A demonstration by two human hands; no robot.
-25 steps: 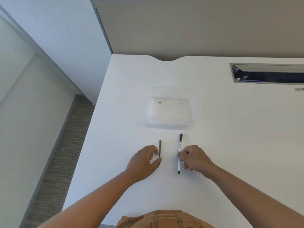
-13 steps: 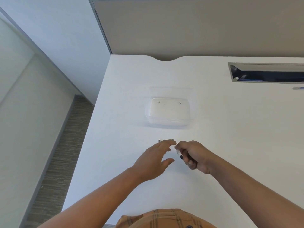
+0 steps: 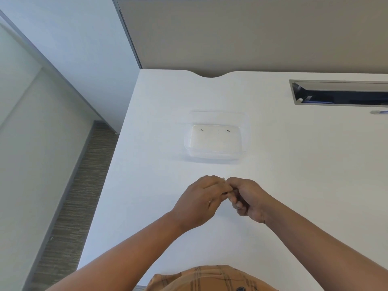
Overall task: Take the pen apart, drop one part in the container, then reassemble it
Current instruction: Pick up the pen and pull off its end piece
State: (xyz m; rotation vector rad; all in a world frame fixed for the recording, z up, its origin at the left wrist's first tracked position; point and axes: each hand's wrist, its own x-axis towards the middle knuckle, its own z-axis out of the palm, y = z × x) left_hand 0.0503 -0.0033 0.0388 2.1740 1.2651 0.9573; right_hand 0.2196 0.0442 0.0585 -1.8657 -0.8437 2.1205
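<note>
My left hand (image 3: 201,198) and my right hand (image 3: 245,198) meet over the white desk (image 3: 294,185), fingers curled together around the pen parts. Only a sliver of the dark pen (image 3: 225,193) shows between the fingers; the rest is hidden inside both hands. The clear plastic container (image 3: 216,141) stands a hand's length beyond them, with only two small dark specks on its bottom. No pen part lies on the desk.
A cable slot with a metal frame (image 3: 340,92) is cut into the desk at the far right, with a blue pen (image 3: 379,112) lying just below it. The desk's left edge drops to a carpeted floor (image 3: 69,206). A beige partition stands behind the desk.
Both hands lifted the pen body and the thin dark part off the desk and came together. The spots where the parts lay are now bare.
</note>
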